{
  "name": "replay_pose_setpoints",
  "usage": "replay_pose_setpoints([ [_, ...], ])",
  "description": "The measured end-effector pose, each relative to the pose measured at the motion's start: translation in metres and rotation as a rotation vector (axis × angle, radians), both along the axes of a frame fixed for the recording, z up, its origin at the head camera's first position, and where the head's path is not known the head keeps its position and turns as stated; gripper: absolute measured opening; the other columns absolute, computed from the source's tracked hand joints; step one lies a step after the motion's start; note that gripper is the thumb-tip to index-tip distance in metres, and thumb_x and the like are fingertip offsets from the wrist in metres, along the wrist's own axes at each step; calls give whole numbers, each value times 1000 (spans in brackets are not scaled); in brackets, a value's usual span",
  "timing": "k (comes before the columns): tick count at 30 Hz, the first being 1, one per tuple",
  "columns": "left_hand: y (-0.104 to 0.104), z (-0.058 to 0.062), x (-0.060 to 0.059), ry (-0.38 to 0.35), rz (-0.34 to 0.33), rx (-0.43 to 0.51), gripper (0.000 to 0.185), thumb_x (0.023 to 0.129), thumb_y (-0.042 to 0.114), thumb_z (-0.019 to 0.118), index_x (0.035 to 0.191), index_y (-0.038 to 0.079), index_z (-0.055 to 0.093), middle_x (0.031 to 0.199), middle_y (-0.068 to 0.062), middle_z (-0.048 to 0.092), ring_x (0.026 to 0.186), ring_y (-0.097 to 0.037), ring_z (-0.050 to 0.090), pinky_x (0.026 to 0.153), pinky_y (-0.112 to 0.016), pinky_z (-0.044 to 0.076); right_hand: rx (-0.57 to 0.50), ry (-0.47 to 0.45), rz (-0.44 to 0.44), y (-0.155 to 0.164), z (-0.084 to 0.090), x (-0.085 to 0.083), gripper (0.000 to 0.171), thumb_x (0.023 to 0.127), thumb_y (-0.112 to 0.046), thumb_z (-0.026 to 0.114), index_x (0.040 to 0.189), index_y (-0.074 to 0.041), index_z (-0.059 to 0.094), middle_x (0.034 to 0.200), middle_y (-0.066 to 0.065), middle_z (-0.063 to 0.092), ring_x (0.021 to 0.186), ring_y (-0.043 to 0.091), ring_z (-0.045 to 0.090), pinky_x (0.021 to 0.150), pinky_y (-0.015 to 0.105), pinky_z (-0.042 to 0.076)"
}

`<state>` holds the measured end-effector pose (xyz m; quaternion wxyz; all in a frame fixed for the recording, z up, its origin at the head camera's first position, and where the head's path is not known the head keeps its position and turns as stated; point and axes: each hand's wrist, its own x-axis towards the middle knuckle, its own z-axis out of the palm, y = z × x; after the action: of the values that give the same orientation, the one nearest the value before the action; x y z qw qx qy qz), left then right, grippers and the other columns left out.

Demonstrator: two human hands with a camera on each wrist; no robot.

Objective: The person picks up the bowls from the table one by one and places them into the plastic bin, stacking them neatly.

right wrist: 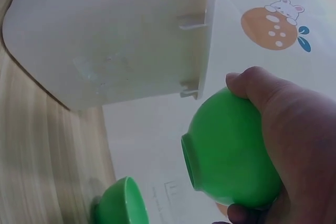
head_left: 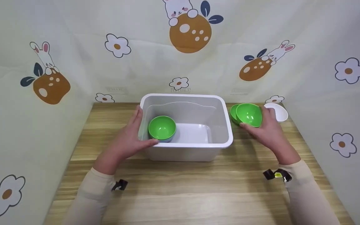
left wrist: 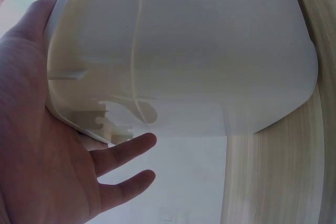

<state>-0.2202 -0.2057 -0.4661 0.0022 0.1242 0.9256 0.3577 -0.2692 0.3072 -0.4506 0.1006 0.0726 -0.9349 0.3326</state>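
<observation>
— Listing hands: left hand [head_left: 127, 142]?
— Fingers straight, palm flat against white bin [head_left: 186, 153], thumb on its rim.
— Right hand [head_left: 269, 131]?
— Curled round tilted green bowl [head_left: 248, 114], just right of bin; another green bowl [head_left: 162, 127] sits inside.

A staged recording booth rather than a lived-in room is showing here: pale cream cloth printed with cartoon rabbits, oranges and flowers [head_left: 190, 32] is hanging as a backdrop on three sides, closing in a light wood-grain bench [head_left: 198, 190] that is carrying only a few plastic props.
</observation>
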Motion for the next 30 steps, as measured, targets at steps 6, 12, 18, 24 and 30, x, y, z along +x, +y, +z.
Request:
replay_pose_setpoints([
  [6, 0, 0, 0, -2, 1, -7, 138, 85, 68, 88, 179, 17, 1, 187, -5, -3, 159, -53, 33, 122, -71, 37, 25, -3, 7, -6, 10, -1, 102, 91, -51, 88, 162, 4, 41, 140, 29, 42, 119, 48, 58, 101, 65, 51],
  [12, 1, 2, 1, -8, 7, -12, 138, 85, 66, 88, 180, 19, 0, 187, -6, -2, 158, -55, 35, 120, -73, 38, 52, -14, 24, -12, 18, -4, 111, 92, -58, 85, 165, 7, 35, 146, 30, 41, 124, 49, 57, 104, 67, 51],
  [18, 0, 2, 2, -3, 4, -15, 138, 85, 67, 88, 180, 18, 0, 187, -7, -2, 158, -55, 34, 120, -73, 38, 59, -14, 43, -22, 27, -6, 114, 91, -60, 85, 168, 5, 32, 149, 29, 42, 126, 48, 56, 105, 65, 51],
  [24, 0, 2, 2, -19, -6, -3, 141, 83, 76, 85, 179, 18, 0, 186, -3, -4, 161, -52, 29, 122, -72, 36, 56, -14, 77, -29, 37, -6, 112, 92, -58, 86, 168, 4, 33, 149, 28, 42, 126, 49, 57, 107, 64, 50],
  [30, 0, 2, 2, -14, -6, -11, 141, 83, 78, 83, 179, 18, -1, 187, -5, -5, 161, -53, 29, 121, -72, 37, 58, -24, 108, -36, 44, -7, 113, 91, -59, 86, 169, 4, 33, 151, 27, 43, 129, 47, 56, 109, 64, 50],
])
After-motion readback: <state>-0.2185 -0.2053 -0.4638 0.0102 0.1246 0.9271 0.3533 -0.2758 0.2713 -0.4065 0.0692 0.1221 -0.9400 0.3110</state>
